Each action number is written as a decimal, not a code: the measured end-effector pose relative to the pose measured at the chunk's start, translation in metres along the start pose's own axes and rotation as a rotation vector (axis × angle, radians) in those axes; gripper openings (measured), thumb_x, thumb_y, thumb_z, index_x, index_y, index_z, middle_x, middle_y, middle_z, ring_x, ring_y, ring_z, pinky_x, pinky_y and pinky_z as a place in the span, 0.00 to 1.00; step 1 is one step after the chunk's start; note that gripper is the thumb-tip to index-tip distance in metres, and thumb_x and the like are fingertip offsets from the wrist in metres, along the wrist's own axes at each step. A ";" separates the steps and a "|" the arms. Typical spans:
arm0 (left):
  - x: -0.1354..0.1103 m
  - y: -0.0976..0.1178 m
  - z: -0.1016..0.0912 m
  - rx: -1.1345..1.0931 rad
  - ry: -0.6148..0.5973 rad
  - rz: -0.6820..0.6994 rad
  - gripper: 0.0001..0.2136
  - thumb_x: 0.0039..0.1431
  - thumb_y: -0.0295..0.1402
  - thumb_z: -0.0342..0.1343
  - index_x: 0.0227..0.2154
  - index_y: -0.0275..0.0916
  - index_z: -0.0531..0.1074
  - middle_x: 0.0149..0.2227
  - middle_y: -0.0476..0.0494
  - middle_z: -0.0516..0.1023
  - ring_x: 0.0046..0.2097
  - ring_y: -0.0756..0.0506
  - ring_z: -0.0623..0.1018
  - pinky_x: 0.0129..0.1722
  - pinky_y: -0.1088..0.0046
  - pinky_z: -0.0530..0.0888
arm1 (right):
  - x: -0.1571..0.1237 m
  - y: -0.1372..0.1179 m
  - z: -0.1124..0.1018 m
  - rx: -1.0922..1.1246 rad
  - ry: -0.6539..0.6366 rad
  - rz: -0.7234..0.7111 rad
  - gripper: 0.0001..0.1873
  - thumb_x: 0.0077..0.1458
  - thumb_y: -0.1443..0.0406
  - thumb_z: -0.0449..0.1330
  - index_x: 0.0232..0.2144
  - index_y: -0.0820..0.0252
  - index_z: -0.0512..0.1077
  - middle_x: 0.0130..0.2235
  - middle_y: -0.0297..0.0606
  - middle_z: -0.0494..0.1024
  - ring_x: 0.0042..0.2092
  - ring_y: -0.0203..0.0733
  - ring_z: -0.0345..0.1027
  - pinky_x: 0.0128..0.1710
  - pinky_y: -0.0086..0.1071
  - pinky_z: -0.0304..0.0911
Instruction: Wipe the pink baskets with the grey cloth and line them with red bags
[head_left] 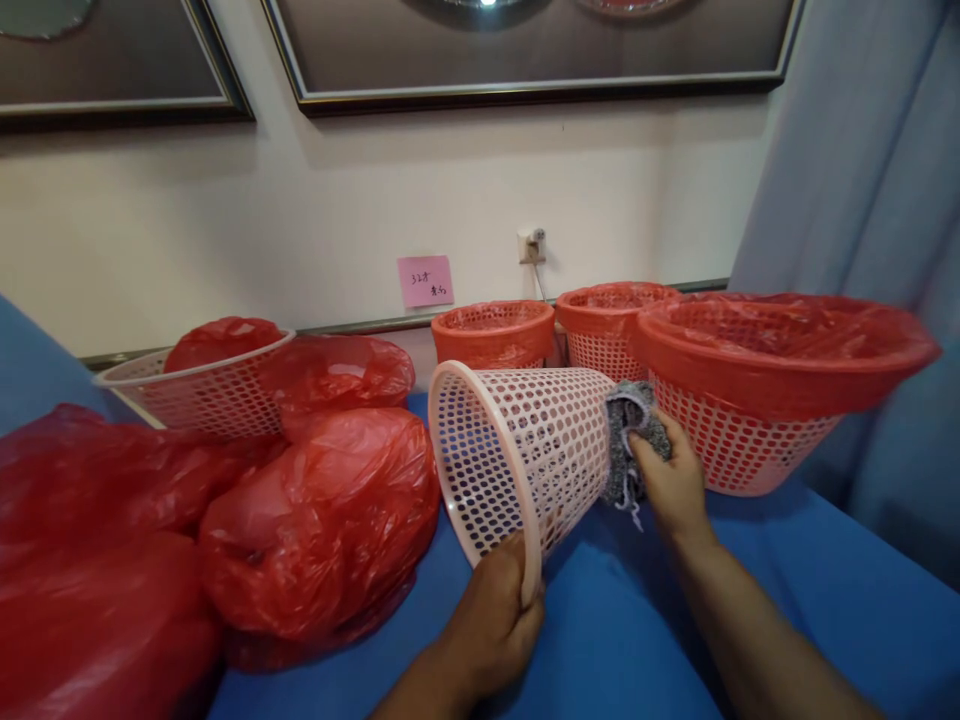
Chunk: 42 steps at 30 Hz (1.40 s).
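A pale pink perforated plastic basket (517, 450) lies on its side on the blue surface, its open mouth towards me. My left hand (491, 620) is closed on the lower rim of the basket, fingers hooked over the edge. My right hand (671, 480) presses a grey cloth (628, 425) against the basket's bottom end, fingers closed round the cloth.
Three baskets lined with red bags stand behind: a large one (772, 390) at right, two smaller (611, 325) (493, 335) by the wall. Left are stuffed red plastic bags (315, 520) and a tilted basket (202, 395). A blue curtain (870, 180) hangs at right.
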<state>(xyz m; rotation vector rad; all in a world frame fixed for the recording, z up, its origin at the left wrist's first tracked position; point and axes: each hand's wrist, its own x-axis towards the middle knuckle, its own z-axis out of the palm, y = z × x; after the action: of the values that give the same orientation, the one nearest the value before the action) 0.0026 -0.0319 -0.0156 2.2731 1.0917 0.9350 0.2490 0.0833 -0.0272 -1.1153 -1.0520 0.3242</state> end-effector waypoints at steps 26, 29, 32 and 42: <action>-0.005 -0.001 0.000 -0.141 0.241 -0.022 0.22 0.69 0.29 0.50 0.64 0.43 0.68 0.59 0.37 0.78 0.58 0.36 0.78 0.61 0.56 0.73 | 0.001 -0.004 0.002 0.052 0.029 0.173 0.27 0.53 0.55 0.63 0.53 0.60 0.73 0.49 0.46 0.79 0.51 0.53 0.73 0.58 0.57 0.64; 0.001 0.002 -0.001 -0.115 0.193 0.003 0.25 0.64 0.24 0.50 0.64 0.42 0.68 0.59 0.38 0.77 0.58 0.36 0.77 0.62 0.54 0.72 | -0.025 -0.021 0.002 -0.017 -0.086 -0.160 0.24 0.55 0.61 0.62 0.54 0.57 0.72 0.56 0.47 0.74 0.59 0.55 0.68 0.62 0.57 0.61; 0.009 0.008 -0.002 -0.130 0.116 0.037 0.27 0.58 0.22 0.52 0.61 0.40 0.71 0.59 0.38 0.78 0.59 0.35 0.76 0.61 0.53 0.73 | -0.061 -0.047 -0.003 0.040 -0.337 -0.572 0.30 0.54 0.69 0.59 0.60 0.53 0.67 0.64 0.47 0.64 0.64 0.55 0.64 0.61 0.54 0.64; 0.016 0.007 -0.005 -0.121 0.011 0.035 0.35 0.50 0.17 0.49 0.63 0.42 0.69 0.60 0.42 0.77 0.63 0.35 0.73 0.66 0.49 0.67 | -0.017 -0.016 0.001 -0.008 -0.048 -0.142 0.23 0.53 0.61 0.62 0.52 0.56 0.73 0.55 0.46 0.75 0.58 0.54 0.70 0.61 0.56 0.63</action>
<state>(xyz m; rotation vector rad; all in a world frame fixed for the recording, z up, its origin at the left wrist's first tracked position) 0.0097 -0.0226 -0.0013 2.1976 0.9762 1.0009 0.2355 0.0649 -0.0230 -1.0381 -1.1694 0.2343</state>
